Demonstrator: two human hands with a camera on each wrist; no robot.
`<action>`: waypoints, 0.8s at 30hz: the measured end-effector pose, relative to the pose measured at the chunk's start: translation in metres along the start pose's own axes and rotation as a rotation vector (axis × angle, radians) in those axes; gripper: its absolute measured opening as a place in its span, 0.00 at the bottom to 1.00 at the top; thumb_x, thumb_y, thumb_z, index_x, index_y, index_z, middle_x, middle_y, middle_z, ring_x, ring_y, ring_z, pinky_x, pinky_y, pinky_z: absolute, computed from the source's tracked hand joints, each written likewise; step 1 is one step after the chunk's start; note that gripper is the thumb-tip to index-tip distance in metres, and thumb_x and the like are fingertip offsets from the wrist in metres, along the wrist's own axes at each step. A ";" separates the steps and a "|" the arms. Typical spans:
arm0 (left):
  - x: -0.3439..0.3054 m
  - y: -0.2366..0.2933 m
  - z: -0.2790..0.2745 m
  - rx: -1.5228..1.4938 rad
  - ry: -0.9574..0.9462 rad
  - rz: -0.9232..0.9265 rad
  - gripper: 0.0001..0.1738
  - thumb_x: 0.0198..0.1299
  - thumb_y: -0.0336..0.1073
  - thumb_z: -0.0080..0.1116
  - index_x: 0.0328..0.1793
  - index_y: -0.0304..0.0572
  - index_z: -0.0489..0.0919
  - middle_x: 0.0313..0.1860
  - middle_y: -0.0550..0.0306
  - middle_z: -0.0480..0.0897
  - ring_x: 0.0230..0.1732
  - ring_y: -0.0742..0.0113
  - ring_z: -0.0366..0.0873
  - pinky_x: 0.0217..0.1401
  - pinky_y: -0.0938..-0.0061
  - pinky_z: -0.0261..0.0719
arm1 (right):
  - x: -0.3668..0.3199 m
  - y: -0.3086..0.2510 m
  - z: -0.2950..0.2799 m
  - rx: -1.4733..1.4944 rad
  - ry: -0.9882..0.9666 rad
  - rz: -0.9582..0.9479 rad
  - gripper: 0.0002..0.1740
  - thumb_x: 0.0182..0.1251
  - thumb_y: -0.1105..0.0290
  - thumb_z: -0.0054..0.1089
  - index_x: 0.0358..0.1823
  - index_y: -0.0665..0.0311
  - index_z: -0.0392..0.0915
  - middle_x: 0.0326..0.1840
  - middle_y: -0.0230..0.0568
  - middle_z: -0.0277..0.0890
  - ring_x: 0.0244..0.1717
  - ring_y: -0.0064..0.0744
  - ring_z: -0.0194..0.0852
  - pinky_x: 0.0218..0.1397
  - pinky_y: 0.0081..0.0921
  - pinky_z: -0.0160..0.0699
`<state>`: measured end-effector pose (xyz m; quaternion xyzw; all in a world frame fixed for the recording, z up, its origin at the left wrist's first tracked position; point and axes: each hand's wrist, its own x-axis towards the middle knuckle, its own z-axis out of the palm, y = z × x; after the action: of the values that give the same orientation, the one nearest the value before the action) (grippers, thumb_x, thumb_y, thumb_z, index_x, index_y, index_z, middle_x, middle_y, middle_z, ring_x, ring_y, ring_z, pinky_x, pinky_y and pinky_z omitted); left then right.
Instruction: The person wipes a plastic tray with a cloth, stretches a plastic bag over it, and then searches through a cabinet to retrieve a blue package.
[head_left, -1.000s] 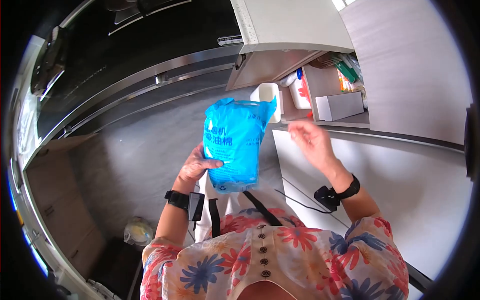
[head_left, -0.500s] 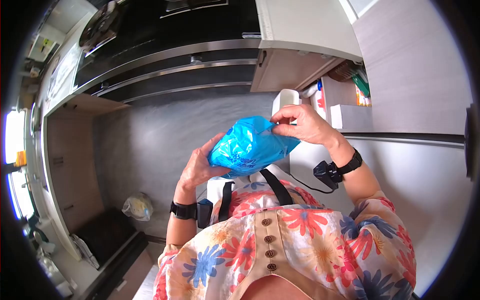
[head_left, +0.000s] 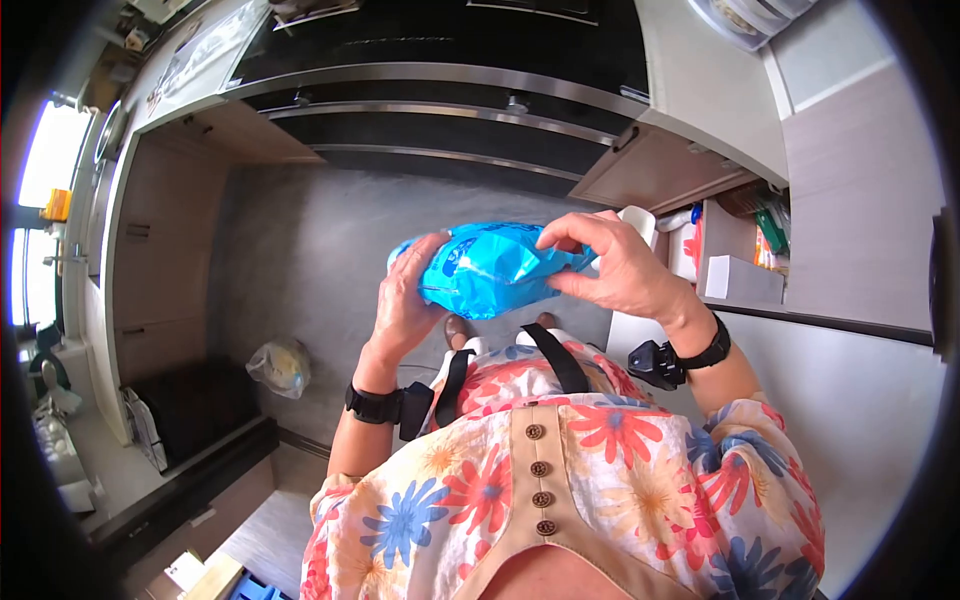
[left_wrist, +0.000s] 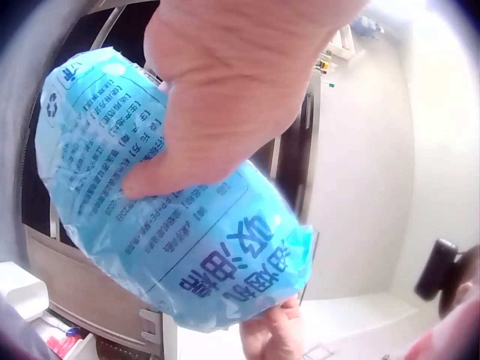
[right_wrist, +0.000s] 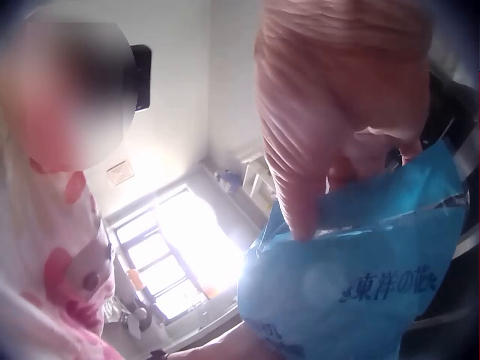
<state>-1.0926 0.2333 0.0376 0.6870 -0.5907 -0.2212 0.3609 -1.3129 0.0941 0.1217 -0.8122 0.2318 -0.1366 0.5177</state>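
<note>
A bright blue plastic package (head_left: 490, 278) with dark printed lettering is held in front of the body, above the floor. My left hand (head_left: 405, 300) grips its left end; in the left wrist view the thumb lies flat across the printed side of the bag (left_wrist: 90, 150). At the other end my right hand (head_left: 630, 270) pinches the edge between thumb and fingers. Close up in the right wrist view, the right hand (right_wrist: 337, 82) has its thumb on the bag's top edge (right_wrist: 360, 255), where a crinkled seam runs. The package's contents are hidden.
A cabinet door (head_left: 650, 170) stands ajar beside the black stove front (head_left: 420, 125). Near it are a white bin (head_left: 638, 222) and a pulled-out drawer with a white box (head_left: 742, 278). A clear plastic bag (head_left: 280, 368) lies on the grey floor.
My right hand, apart from the package a second ago, has come to its edge and pinches it. The package has tipped from upright to lying sideways, and the head view has shifted.
</note>
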 end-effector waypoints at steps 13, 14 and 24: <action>-0.002 -0.046 -0.029 0.032 0.232 0.067 0.34 0.45 0.23 0.66 0.63 0.42 0.70 0.59 0.51 0.75 0.61 0.60 0.71 0.64 0.68 0.68 | 0.020 -0.022 0.046 -0.453 0.214 -0.470 0.12 0.45 0.72 0.68 0.34 0.56 0.80 0.33 0.29 0.72 0.38 0.32 0.69 0.41 0.30 0.64; -0.001 -0.046 -0.029 -0.012 0.195 0.051 0.34 0.44 0.23 0.66 0.62 0.42 0.71 0.59 0.51 0.75 0.60 0.62 0.71 0.63 0.68 0.68 | 0.020 -0.022 0.049 -0.436 0.236 -0.471 0.12 0.46 0.72 0.68 0.35 0.58 0.79 0.34 0.30 0.73 0.36 0.33 0.70 0.40 0.29 0.65; 0.000 -0.057 0.011 -0.027 -0.243 0.108 0.36 0.39 0.29 0.68 0.60 0.42 0.70 0.57 0.47 0.75 0.60 0.48 0.70 0.64 0.59 0.65 | 0.003 0.013 0.079 -0.249 0.163 0.051 0.18 0.49 0.61 0.70 0.39 0.62 0.78 0.26 0.38 0.71 0.30 0.38 0.73 0.33 0.31 0.69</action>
<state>-1.0636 0.2334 -0.0121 0.6174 -0.6630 -0.2911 0.3075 -1.2769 0.1496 0.0763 -0.8501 0.3087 -0.1592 0.3959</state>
